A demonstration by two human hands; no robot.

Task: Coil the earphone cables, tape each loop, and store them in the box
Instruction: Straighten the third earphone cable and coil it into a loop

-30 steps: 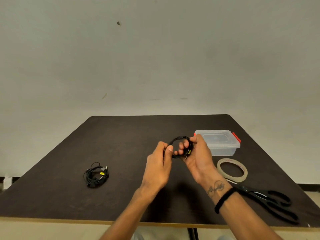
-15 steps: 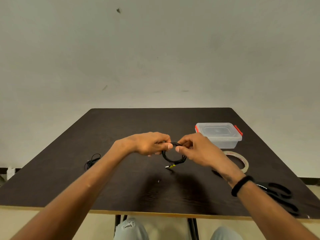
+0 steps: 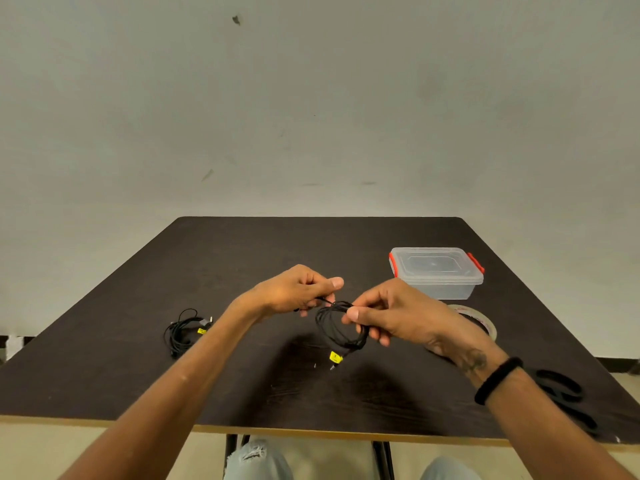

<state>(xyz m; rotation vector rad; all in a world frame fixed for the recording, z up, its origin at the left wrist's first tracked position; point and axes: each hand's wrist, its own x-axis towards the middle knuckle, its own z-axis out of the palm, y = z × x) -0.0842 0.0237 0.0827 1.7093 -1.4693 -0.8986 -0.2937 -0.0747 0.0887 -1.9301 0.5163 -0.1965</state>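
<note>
Nearest, past the knees and the pale front edge of the desk, black scissors lie at the right, partly behind the right forearm. Above the middle of the desk both hands hold a black cable wound into a loose coil that hangs clear of the surface, its yellow tag and plug dangling at the bottom. The right hand pinches the coil's top edge between thumb and fingers, the lower fingers curled round the strands. The left hand is curled and pinches a short strand leading into the coil's top. A second cable, bundled loosely and also yellow-tagged, lies on the desk to the left, well apart. The tape roll lies flat just behind the right wrist, and farther back stands the clear box with red latches, its lid on. The step in hand looks like the last of the coiling: tucking in the loose end. Next, one hand must hold the loops together alone while the other reaches for the tape; the loops may spring open if the pinch slackens.
</note>
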